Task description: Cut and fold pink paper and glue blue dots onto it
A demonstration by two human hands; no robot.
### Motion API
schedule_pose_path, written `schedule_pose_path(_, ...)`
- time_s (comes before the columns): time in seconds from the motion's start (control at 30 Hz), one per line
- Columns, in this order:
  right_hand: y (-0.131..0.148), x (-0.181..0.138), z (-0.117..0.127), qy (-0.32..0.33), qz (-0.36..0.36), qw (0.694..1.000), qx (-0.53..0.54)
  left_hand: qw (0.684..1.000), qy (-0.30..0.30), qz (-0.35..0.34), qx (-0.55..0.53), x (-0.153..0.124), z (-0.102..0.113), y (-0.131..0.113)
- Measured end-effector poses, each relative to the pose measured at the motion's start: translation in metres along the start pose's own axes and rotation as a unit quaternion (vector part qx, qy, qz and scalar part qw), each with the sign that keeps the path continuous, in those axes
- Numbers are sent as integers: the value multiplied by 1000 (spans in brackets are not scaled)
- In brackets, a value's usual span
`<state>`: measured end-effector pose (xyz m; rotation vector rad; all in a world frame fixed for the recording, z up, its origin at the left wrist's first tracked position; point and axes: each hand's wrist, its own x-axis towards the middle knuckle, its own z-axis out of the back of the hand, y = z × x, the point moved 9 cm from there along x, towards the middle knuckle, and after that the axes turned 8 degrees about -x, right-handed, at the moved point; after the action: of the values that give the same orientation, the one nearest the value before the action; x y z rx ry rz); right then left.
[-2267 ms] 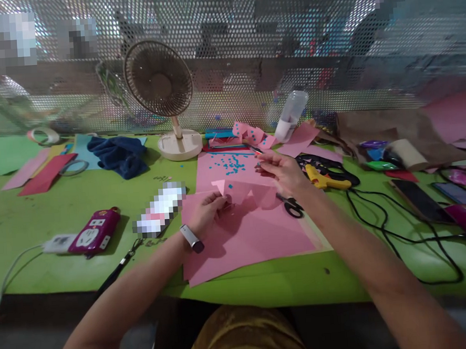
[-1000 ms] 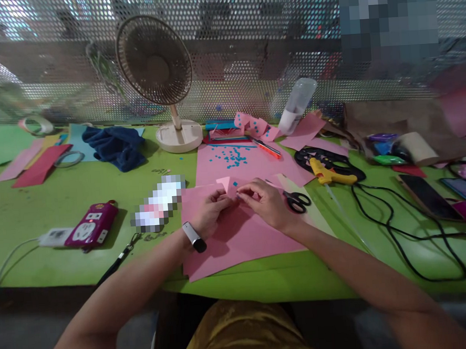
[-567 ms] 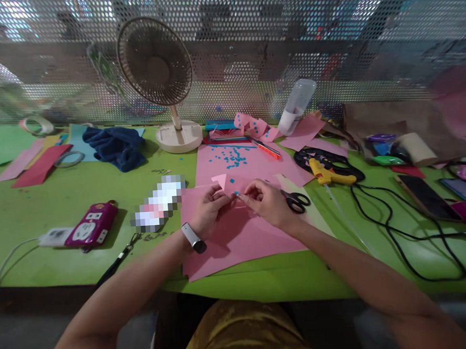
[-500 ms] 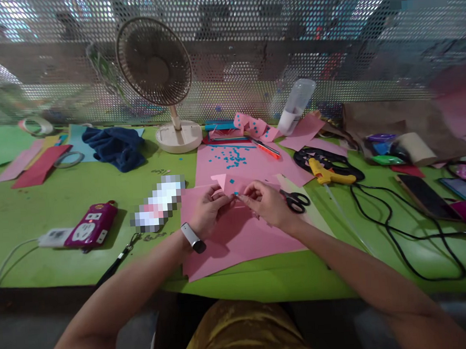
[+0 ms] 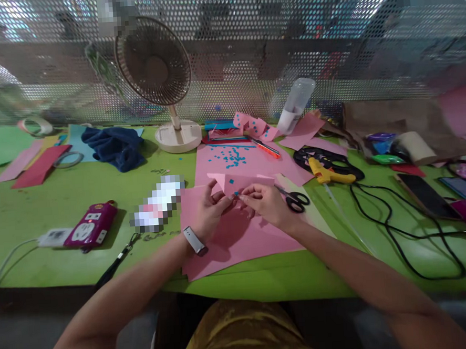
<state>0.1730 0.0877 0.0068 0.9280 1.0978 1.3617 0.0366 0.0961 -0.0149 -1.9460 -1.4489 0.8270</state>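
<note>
Grn tbl (image 5: 53, 198), pink ppr (image 5: 266, 166) w/ blue bits (image 5: 235, 158), perf. screen (image 5: 247, 81) bhnd

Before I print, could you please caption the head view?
Left hand and right hand handling pink paper, blue bits beyond.

Hands (image 5: 210, 211): two
Held strip (image 5: 254, 181): one
Blue bits (image 5: 231, 181): two at the strip; dozens on the sheet (image 5: 264, 167), too small to count
Scissors (image 5: 297, 202): one pair
Glue gun (image 5: 331, 174): one
Bottle (image 5: 297, 104): one
Fan (image 5: 155, 69): one
Watch (image 5: 195, 241): one
Cloth (image 5: 115, 147): one
Cardboard tube (image 5: 418, 148): one
Phones (image 5: 427, 196) at right: two
Magenta blocks (image 5: 91, 225): two, one cut off at right
Tape rolls (image 5: 47, 127) at left: two
</note>
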Motion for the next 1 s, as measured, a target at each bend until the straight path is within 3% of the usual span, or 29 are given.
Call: schedule_pose_path(1.0,5,0,0,-12,20,1000,8,1000,9,6,4,-1,-3,2)
